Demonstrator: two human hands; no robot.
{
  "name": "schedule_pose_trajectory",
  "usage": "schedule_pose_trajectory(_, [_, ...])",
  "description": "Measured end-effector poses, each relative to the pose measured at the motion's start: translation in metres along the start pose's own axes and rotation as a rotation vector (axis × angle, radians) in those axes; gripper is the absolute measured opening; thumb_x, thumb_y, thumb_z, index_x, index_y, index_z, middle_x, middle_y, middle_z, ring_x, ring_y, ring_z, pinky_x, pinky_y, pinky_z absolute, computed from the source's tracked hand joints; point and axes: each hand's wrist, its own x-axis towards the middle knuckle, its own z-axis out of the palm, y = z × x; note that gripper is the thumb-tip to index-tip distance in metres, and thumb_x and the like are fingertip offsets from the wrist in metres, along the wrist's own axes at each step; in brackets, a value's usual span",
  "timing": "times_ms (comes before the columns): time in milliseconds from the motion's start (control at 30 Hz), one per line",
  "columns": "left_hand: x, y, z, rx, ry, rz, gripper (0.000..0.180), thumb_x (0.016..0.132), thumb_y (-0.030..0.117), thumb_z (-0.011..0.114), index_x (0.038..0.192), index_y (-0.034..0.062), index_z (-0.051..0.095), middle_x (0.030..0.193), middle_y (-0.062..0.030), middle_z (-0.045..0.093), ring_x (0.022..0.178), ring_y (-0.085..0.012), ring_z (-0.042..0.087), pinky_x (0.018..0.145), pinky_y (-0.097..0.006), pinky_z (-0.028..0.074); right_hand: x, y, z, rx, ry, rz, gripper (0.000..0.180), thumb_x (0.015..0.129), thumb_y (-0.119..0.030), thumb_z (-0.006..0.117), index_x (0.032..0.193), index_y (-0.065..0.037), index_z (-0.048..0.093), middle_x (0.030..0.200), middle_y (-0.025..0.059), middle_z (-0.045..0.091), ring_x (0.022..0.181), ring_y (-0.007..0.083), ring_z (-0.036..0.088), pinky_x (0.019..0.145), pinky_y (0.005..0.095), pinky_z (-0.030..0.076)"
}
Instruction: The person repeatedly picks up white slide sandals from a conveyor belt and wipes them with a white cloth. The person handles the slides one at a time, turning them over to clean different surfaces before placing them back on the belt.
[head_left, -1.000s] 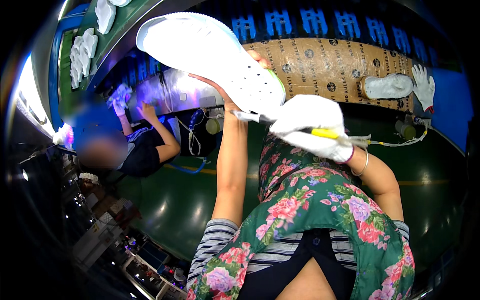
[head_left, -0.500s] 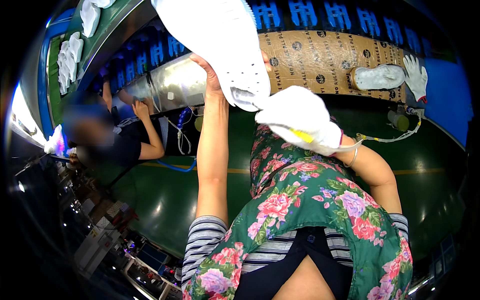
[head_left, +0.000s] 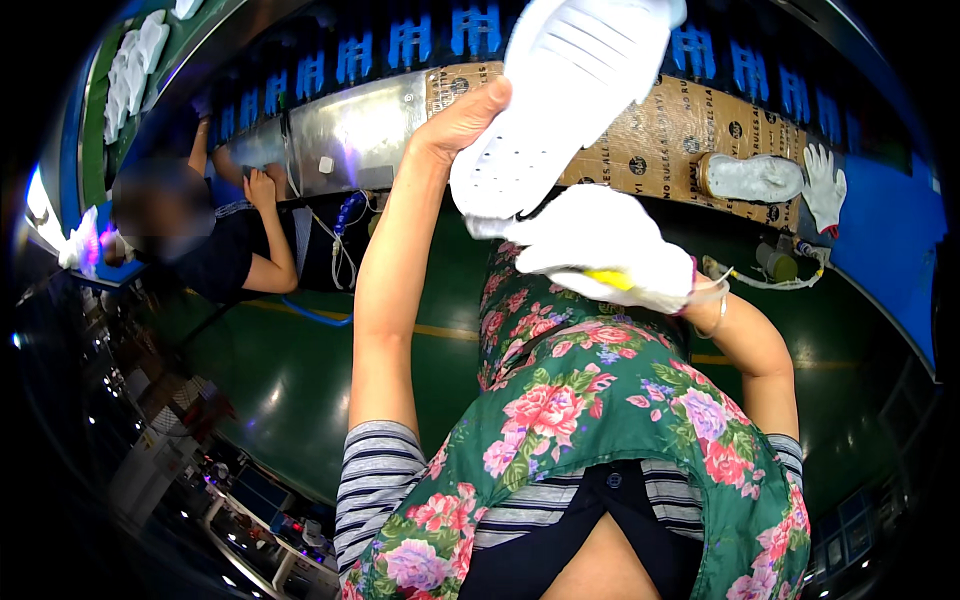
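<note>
My left hand point(head_left: 462, 120) grips the side of a white shoe sole point(head_left: 575, 95), thumb along its edge and the other fingers hidden behind it. The sole is raised in front of me, its top leaning to the right, with small holes and grooves facing me. My right hand point(head_left: 600, 235), in a white knitted glove, is closed at the sole's lower end, fingertips touching or very near it. A yellow strip point(head_left: 608, 279) shows at the gloved palm, and a pale cord point(head_left: 755, 280) trails off to the right from that wrist. What the glove holds is hidden.
Brown printed cardboard point(head_left: 640, 150) covers the bench, bearing a round-ended holder with a white pad point(head_left: 755, 178). A spare white glove point(head_left: 824, 190) lies beside it. Blue racks point(head_left: 475, 32) line the back. A co-worker point(head_left: 200, 235) sits left; white soles point(head_left: 132, 75) stand beyond.
The sole has swung from leaning left to leaning right, its upper end moving rightward. My left hand has turned with it. My gloved right hand stays at its lower end. The view has shifted slightly.
</note>
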Motion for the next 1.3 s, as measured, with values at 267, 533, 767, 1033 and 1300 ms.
schedule_pose_trajectory(267, [-0.001,0.019,0.005,0.297,-0.061,-0.297,0.091,0.089,0.07,0.059,0.147,0.0014,0.049,0.139,-0.0226,0.058,0.129,-0.0275,0.057,0.101,-0.037,0.053,0.001,0.013,0.007,-0.271,-0.042,-0.141,0.036,0.082,-0.011,0.075,0.116,-0.021,0.074,0.11,0.005,0.073,0.102,0.029,0.07,0.089,0.0408,0.054])
schedule_pose_trajectory(533, [0.003,0.027,0.017,0.624,-0.182,-0.37,0.093,0.09,0.078,0.049,0.15,0.0065,0.049,0.146,-0.0203,0.054,0.132,-0.0296,0.055,0.107,-0.038,0.047,0.013,0.018,-0.013,-0.056,-0.194,0.094,0.028,0.091,-0.006,0.069,0.118,-0.003,0.072,0.12,0.0094,0.072,0.115,0.0208,0.067,0.101,0.0353,0.054])
schedule_pose_trajectory(767, [0.009,0.042,0.021,0.774,-0.155,-0.426,0.091,0.091,0.079,0.046,0.148,0.0073,0.052,0.147,-0.0196,0.054,0.132,-0.0285,0.055,0.107,-0.038,0.047,0.005,0.022,-0.007,-0.289,-0.284,-0.125,0.044,0.078,-0.009,0.075,0.12,-0.023,0.07,0.122,0.0057,0.069,0.095,0.0313,0.067,0.083,0.0425,0.053])
schedule_pose_trajectory(1033, [0.014,-0.023,-0.006,-0.376,0.005,-0.116,0.079,0.101,0.068,0.031,0.156,0.0111,0.037,0.145,-0.015,0.055,0.122,-0.0283,0.062,0.101,-0.04,0.054,0.004,0.004,-0.025,0.369,0.448,0.547,0.015,0.089,-0.003,0.074,0.103,0.001,0.076,0.103,0.0083,0.077,0.091,0.0139,0.071,0.084,0.0279,0.056])
schedule_pose_trajectory(1300, [-0.012,-0.052,0.032,-0.54,0.143,0.238,0.063,0.108,0.046,0.03,0.154,0.0026,0.034,0.152,-0.0191,0.046,0.139,-0.0338,0.047,0.117,-0.052,0.039,0.034,0.025,-0.06,-0.197,0.363,0.354,0.018,0.082,-0.002,0.078,0.1,-0.004,0.079,0.093,0.0088,0.077,0.083,0.0162,0.072,0.076,0.0272,0.055])
